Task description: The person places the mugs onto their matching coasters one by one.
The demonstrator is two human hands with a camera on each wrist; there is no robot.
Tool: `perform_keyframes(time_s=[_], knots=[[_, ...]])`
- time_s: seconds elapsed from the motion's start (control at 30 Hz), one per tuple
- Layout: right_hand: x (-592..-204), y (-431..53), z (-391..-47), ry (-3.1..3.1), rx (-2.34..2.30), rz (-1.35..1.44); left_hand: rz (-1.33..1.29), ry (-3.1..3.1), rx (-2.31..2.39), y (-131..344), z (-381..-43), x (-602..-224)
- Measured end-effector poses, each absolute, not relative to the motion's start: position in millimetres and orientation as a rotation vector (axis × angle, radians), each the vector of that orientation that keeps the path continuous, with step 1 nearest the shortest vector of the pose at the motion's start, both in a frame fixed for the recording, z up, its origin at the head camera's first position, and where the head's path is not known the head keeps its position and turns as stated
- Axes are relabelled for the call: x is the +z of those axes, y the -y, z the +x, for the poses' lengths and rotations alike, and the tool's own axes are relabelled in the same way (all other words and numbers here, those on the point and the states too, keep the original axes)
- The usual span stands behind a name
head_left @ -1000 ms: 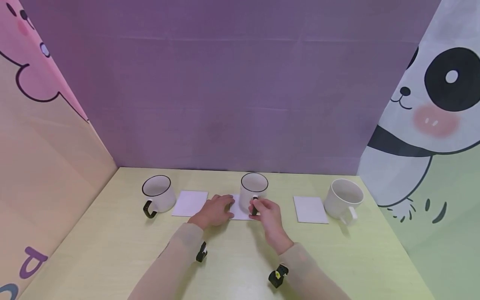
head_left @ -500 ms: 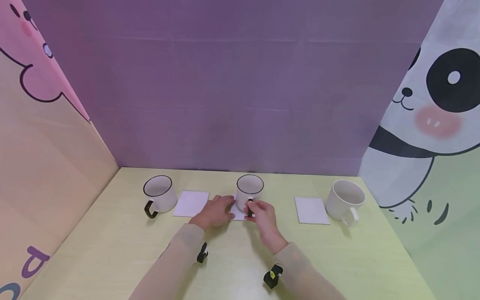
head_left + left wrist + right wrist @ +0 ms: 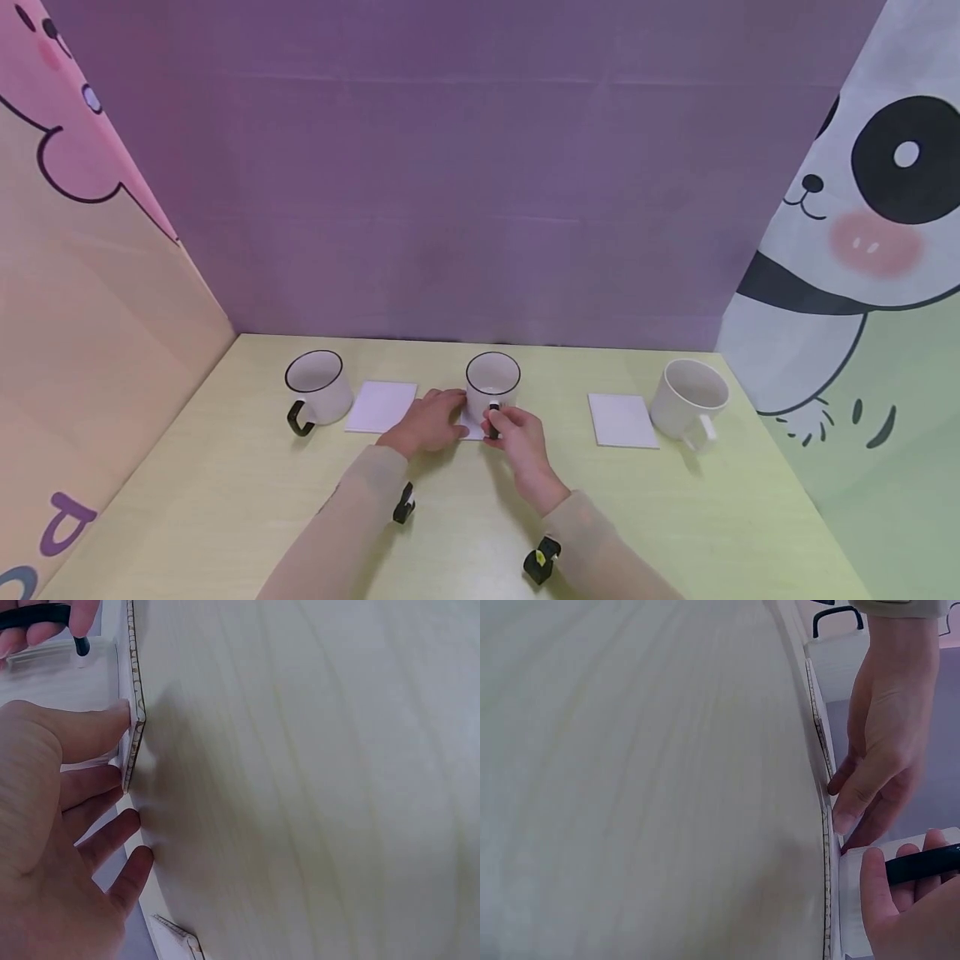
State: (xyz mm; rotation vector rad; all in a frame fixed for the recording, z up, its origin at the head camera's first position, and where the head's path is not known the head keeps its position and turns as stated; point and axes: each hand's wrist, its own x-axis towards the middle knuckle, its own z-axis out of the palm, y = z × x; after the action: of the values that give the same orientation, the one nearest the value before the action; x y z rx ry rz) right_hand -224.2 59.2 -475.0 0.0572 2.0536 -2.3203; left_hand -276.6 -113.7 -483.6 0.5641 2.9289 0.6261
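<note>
My right hand (image 3: 522, 442) pinches the black handle (image 3: 493, 429) of a white, black-rimmed mug (image 3: 480, 398) in the middle of the table. Upright, the mug sits right at the white square coaster (image 3: 472, 430), covering most of it. My left hand (image 3: 429, 421) rests at the coaster's left side, close beside the mug. In the left wrist view, its thumb touches the coaster's near corner (image 3: 135, 712) and the index fingertip lies at the far one; the other fingers are spread and fairly straight. The right wrist view shows my right thumb and fingers around the handle (image 3: 922, 864).
Another black-rimmed white mug (image 3: 330, 404) stands at the left, beside a white coaster (image 3: 381, 407). On the right are a further coaster (image 3: 624, 420) and an all-white mug (image 3: 672, 408). A purple backdrop (image 3: 480, 183) rises behind the pale wooden table (image 3: 450, 533).
My right hand has moved the mug left and slightly lower, further over the middle coaster. The left hand has stayed in place at the coaster's edge.
</note>
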Motion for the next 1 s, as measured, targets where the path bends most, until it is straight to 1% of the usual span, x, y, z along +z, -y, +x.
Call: perform_keyframes(time_s=[0.3,0.47,0.7,1.0], knots=[[-478,-62,-220,-2.012,-2.319,0.011,0.565,-2.918,0.633,114,-277,-484],[-477,-71,-217,-2.091,-2.233,-0.054,0.553,-2.915,0.637,115,-277,-483],[-475,-95,-208,-2.289,-2.074,-0.155,0.551,-2.906,0.636,113,-278,-482],[-470,-137,-197,-2.468,-1.930,-0.139,0.523,-2.882,0.645,114,-277,-482]])
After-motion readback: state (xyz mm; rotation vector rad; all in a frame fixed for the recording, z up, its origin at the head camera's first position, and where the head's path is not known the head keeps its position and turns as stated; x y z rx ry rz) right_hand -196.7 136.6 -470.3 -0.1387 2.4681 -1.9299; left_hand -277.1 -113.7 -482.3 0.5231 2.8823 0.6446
